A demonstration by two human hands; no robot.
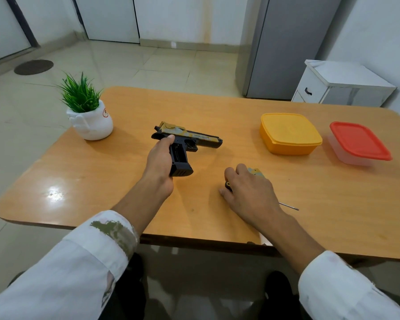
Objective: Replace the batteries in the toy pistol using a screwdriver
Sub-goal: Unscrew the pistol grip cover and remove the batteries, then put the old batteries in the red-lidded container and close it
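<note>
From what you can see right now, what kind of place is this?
Probably a home or small-office room, not a workshop: tiled floor, a wooden table bearing a potted plant, a yellow food box and a red-lidded box, and a white drawer cabinet nearby.

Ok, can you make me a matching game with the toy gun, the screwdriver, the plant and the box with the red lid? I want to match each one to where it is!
Things:
1. toy pistol
2. screwdriver
3. plant
4. red-lidded box

Places:
A. at the right end of the table
B. partly hidden under the right hand
C. at the far left corner of the table
D. gripped by the left hand

Right pairs: 1-D, 2-B, 3-C, 4-A.
</note>
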